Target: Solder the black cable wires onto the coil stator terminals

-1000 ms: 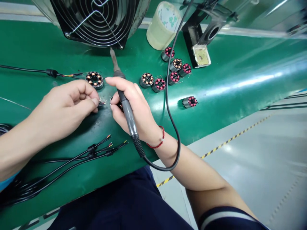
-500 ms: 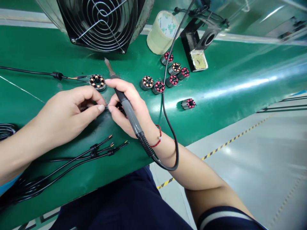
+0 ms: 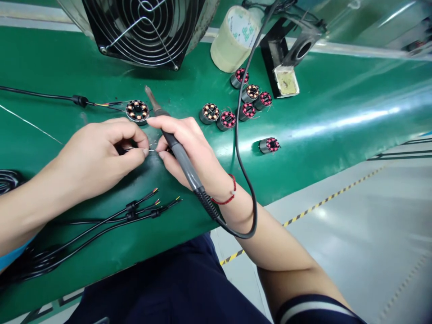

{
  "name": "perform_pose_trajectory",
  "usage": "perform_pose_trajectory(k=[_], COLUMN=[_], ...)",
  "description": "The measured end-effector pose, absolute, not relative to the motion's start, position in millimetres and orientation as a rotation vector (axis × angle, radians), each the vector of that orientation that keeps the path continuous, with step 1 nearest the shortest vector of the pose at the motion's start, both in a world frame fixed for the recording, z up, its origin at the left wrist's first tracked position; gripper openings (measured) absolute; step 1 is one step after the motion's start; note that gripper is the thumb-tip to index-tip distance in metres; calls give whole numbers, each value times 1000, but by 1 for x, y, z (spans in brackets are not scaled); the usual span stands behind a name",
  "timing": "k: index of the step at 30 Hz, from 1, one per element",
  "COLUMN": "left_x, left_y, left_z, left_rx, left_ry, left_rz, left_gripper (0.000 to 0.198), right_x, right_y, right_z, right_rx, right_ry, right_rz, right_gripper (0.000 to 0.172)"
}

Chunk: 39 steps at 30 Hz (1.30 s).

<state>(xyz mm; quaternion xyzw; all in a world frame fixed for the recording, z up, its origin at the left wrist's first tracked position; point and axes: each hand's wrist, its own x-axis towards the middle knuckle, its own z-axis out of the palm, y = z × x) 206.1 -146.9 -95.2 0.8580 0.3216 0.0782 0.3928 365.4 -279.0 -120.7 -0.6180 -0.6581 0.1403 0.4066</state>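
My right hand is closed around a soldering iron, its tip pointing up and away, past the fingers. Its thumb and fingertips also close near a small dark part, mostly hidden behind them. Opposite, my left hand pinches thin wires between thumb and forefinger; the dark piece inside its fingers is largely covered. The fine wire ends show in the small gap between both hands. Just beyond the fingers lies a motor stator with copper windings, joined to a black cable by coloured leads.
Several small stators stand right of my hands, one apart. Behind are a fan, a tape roll and an iron stand with sponge. Black cables lie in front. The iron's cord loops over my wrist.
My fingertips have drawn slightly apart, with more of the thin wires showing between them. The right hand has shifted a little right with the soldering iron. The view has tilted slightly.
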Motion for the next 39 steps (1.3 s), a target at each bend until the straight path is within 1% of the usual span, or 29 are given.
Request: perform_pose_trajectory(k=[2, 5, 9, 11, 14, 17, 22, 26, 34, 39], left_x=[208, 209, 209, 209, 209, 210, 212, 213, 212, 213], left_y=[-148, -148, -148, -147, -146, -148, -151, -153, -157, -158], left_z=[-94, -93, -95, -96, -95, -94, -95, -94, -90, -90], left_rx=[2158, 2131, 2107, 2096, 2078, 2082, 2124, 2159, 2185, 2172], left_ry=[836, 870, 920, 920, 923, 928, 879, 888, 916, 927], left_rz=[186, 171, 166, 164, 147, 138, 203, 214, 219, 220], left_gripper=[23, 24, 27, 26, 27, 28, 25, 26, 28, 25], right_x=[365, 362, 358, 356, 352, 344, 334, 334, 332, 331], right_y=[-275, -270, -273, -280, -298, -315, -326, -326, -324, -323], right_z=[-121, -121, -119, -114, -105, -104, -117, -122, -118, -115], right_rx=[-1541, -1608, -1670, -1680, -1675, -1595, -1530, -1496, -1501, -1506], right_ry=[-1663, -1595, -1505, -1434, -1286, -1207, -1039, -999, -993, -963], right_rz=[312, 290, 302, 329, 353, 214, 21, -4, 8, 46], right_gripper=[35, 33, 40, 40, 32, 22, 6, 11, 10, 10])
